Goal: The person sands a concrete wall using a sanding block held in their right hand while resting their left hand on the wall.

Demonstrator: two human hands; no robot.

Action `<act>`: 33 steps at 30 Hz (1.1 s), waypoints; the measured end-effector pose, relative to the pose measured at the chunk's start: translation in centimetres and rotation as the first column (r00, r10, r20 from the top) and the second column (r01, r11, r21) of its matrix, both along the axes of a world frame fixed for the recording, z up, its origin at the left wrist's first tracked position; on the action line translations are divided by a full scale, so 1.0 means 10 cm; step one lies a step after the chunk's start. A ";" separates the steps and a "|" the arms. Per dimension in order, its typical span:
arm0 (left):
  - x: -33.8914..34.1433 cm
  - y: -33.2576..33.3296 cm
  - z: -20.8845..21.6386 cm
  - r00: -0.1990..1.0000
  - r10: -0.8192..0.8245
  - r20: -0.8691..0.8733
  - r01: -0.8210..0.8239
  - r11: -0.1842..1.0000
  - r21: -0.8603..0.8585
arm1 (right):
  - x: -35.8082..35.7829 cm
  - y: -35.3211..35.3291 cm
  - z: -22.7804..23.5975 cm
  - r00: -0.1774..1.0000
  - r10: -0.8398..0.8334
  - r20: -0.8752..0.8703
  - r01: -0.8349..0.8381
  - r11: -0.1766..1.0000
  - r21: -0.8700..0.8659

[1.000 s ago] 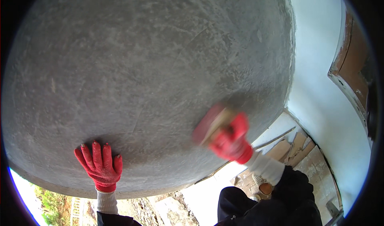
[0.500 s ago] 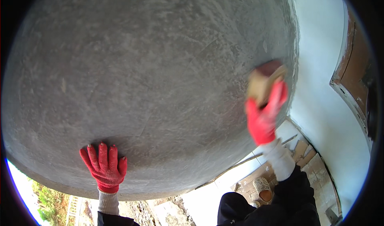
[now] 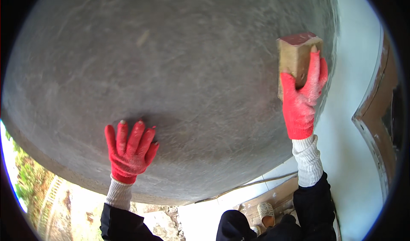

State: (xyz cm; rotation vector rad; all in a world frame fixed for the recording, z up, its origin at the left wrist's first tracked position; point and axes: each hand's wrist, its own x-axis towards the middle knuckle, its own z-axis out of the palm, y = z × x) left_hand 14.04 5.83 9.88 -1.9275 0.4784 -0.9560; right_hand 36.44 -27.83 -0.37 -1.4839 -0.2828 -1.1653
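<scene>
A broad grey plastered wall (image 3: 192, 78) fills most of the head view. My right hand (image 3: 301, 106), in a red-coated glove with a white knit cuff, grips a tan sanding block (image 3: 289, 57) with a reddish-brown end. The block lies against the grey surface near its right edge, and the face turned to the wall is hidden. Lower and to the left, my left hand (image 3: 131, 153), gloved the same way, rests on the grey surface with its fingers spread. Nothing is in it.
A pale white wall (image 3: 354, 113) meets the grey surface at the right. Beyond it is a brown panel with a worn frame (image 3: 380, 91). Below are my patterned shoe (image 3: 266, 213) and brown boards (image 3: 277, 194) on the floor. Greenery (image 3: 27, 177) shows at lower left.
My right hand has moved up and slightly right with the sanding block. My left hand sits higher and further right in view. The view itself has shifted.
</scene>
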 end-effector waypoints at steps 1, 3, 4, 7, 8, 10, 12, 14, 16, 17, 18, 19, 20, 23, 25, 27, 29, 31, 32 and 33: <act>0.01 -0.02 0.00 1.000 -0.018 0.014 0.019 1.000 -0.023 | -0.04 0.05 0.09 0.999 -0.032 0.020 0.033 0.996 -0.083; 0.02 -0.07 0.00 0.999 -0.026 0.035 0.029 0.995 -0.097 | -0.39 0.32 -0.02 0.976 -0.086 0.202 0.165 0.892 -0.421; 0.02 -0.09 0.00 0.998 -0.035 0.054 0.041 0.991 -0.127 | -0.58 0.47 -0.18 0.942 0.038 0.335 0.150 0.841 -0.519; 0.01 -0.15 0.02 0.998 -0.020 0.057 0.031 0.980 -0.196 | -1.02 1.03 -0.74 0.716 0.598 0.359 -0.184 0.659 -0.729; 0.01 -0.17 0.04 0.999 -0.004 0.045 0.014 0.974 -0.225 | -1.05 1.04 -0.87 0.697 0.604 0.386 -0.053 0.581 -0.812; 0.01 -0.19 0.08 0.995 -0.077 0.068 0.091 0.967 -0.237 | -1.04 1.09 -0.83 0.664 0.590 0.458 0.003 0.611 -0.791; 0.03 -0.18 0.13 0.988 -0.129 0.079 0.145 0.957 -0.252 | -0.95 1.05 -0.36 0.810 0.518 0.274 -0.171 0.657 -0.734; 0.03 -0.17 0.15 0.981 -0.176 0.082 0.192 0.943 -0.272 | -0.87 0.89 0.41 0.886 0.198 0.420 0.168 0.705 -0.689; 0.00 -0.18 0.11 0.962 -0.219 0.163 0.269 0.866 -0.422 | -0.83 0.96 1.23 0.907 0.046 0.420 0.190 0.843 -0.502; -0.04 -0.20 0.06 0.944 -0.198 0.265 0.309 0.809 -0.500 | -0.86 1.01 1.49 0.872 0.091 0.481 0.154 0.881 -0.446; -0.09 -0.22 0.00 0.934 -0.131 0.332 0.313 0.746 -0.587 | -0.89 1.04 1.63 0.871 0.129 0.474 0.102 0.897 -0.431; -0.19 -0.27 -0.12 0.900 -0.100 0.425 0.372 0.685 -0.627 | -0.92 1.11 1.66 0.886 0.155 0.437 0.049 0.906 -0.421; -0.33 -0.31 -0.26 0.878 -0.067 0.473 0.407 0.625 -0.666 | -0.99 1.19 1.54 0.845 0.155 0.512 0.128 0.871 -0.475; -0.87 -0.48 -0.82 0.873 0.080 0.481 0.416 0.392 -0.820 | -1.29 1.41 0.47 0.818 0.458 0.347 -0.029 0.636 -0.771; -1.33 -0.55 -1.24 0.917 0.154 0.368 0.326 0.239 -0.914 | -1.45 1.51 -0.25 0.638 0.647 0.417 0.073 0.488 -0.870; -1.89 -0.57 -1.61 0.948 0.203 0.245 0.222 0.128 -0.967 | -1.53 1.61 -0.56 0.462 0.687 0.561 0.262 0.499 -0.826; -2.44 -0.49 -1.87 0.944 0.264 0.200 0.187 0.072 -0.980 | -1.55 1.66 -0.42 0.538 0.741 0.402 -0.099 0.529 -0.843; -2.93 -0.40 -2.07 0.903 0.379 0.203 0.203 0.041 -0.978 | -1.45 1.63 0.16 0.749 0.660 0.057 -0.239 0.349 -0.906; -3.14 -0.36 -2.15 0.874 0.437 0.210 0.223 0.023 -0.975 | -1.45 1.63 0.48 0.743 0.558 0.370 0.061 0.494 -0.867; -3.34 -0.34 -2.22 0.838 0.511 0.191 0.210 0.021 -0.977 | -1.45 1.63 0.82 0.730 0.396 0.557 0.241 0.614 -0.752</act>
